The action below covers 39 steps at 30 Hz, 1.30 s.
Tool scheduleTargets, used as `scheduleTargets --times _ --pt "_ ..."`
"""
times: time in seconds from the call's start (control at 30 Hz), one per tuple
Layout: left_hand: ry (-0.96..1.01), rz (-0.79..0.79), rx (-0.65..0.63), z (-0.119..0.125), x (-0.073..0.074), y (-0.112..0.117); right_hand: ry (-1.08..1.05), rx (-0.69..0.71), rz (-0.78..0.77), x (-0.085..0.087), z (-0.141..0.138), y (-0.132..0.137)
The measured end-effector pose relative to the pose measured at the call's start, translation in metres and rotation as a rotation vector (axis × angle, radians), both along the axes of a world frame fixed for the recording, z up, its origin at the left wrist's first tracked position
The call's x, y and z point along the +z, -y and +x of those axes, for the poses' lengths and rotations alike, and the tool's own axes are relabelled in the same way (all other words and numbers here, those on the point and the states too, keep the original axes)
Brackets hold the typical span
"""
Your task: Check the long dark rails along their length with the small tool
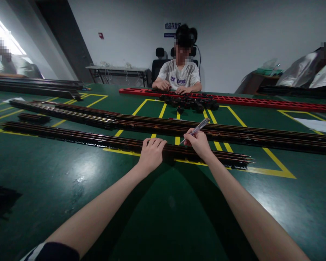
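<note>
Head view, nearest first: a dark sleeve with white stripes (54, 252) crosses the lower left corner, and a dark, ragged-edged bundle (1, 201) lies by the left edge on a glossy green counter (59, 156) marked with yellow tape lines (277, 170). Farther in, the left hand (153, 154) lies on a long bundle of thin black strips with copper-coloured edges (119, 142), its fingers bent over the top; whether that grip is clamped cannot be told. To its right, the right hand (197, 142) has thumb and fingers closed together on a slim silvery pen (202, 125), held at a slant, the lower end close to the strips; contact is unclear. The strips run sideways in front of the person, under the left hand. Beyond them lie a short black bundle (34, 118), a second long dark bundle (70, 114) and, farther right, a third long dark bundle (157, 126). White paper (317, 125) lies near the right edge. Past these, a heap of small black parts (190, 103) sits before a long red slotted frame (260, 103), where a seated co-worker in a white printed shirt (181, 74) has both hands. Behind stands a narrow pale-topped table (119, 69).
</note>
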<state>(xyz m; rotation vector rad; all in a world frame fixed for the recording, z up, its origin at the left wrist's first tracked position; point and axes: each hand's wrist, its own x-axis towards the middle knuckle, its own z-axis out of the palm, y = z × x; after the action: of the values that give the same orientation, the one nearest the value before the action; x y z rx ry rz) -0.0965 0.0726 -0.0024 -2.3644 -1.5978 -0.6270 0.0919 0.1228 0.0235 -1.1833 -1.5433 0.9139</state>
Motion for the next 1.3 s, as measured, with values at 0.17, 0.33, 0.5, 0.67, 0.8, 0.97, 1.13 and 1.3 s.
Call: scheduleTargets --times 0.17,0.33,0.5,0.67,0.8,0.97,1.13,1.3 --pt "-0.001 -0.002 -0.026 -0.0011 0.0022 -0.0003 -0.021 -0.01 -0.027 -0.0001 0.0027 -0.0016" --pt "0.001 -0.003 -0.034 -0.0017 0.0019 -0.0007 -0.034 0.047 -0.078 0.0021 0.0047 -0.0031" --pt "0.015 0.038 -0.04 -0.0023 0.0016 -0.0002 -0.037 0.039 -0.085 -0.0002 0.0054 -0.0048" --pt "0.014 0.053 -0.041 -0.0033 0.0016 0.0003 -0.081 0.027 -0.081 -0.0025 0.0059 -0.0061" --pt "0.011 0.057 -0.047 -0.0041 0.001 -0.0006 -0.092 0.021 -0.076 -0.0018 0.0056 -0.0054" --pt "0.019 0.057 -0.05 -0.0044 0.0005 -0.0006 -0.085 0.008 -0.081 -0.0005 0.0054 -0.0046" --pt "0.027 0.053 -0.051 -0.0043 0.0001 -0.0006 -0.101 -0.015 -0.064 -0.0018 0.0069 -0.0057" --pt "0.04 0.045 -0.06 -0.0045 0.0009 -0.0007 -0.119 -0.016 -0.067 -0.0038 0.0073 -0.007"
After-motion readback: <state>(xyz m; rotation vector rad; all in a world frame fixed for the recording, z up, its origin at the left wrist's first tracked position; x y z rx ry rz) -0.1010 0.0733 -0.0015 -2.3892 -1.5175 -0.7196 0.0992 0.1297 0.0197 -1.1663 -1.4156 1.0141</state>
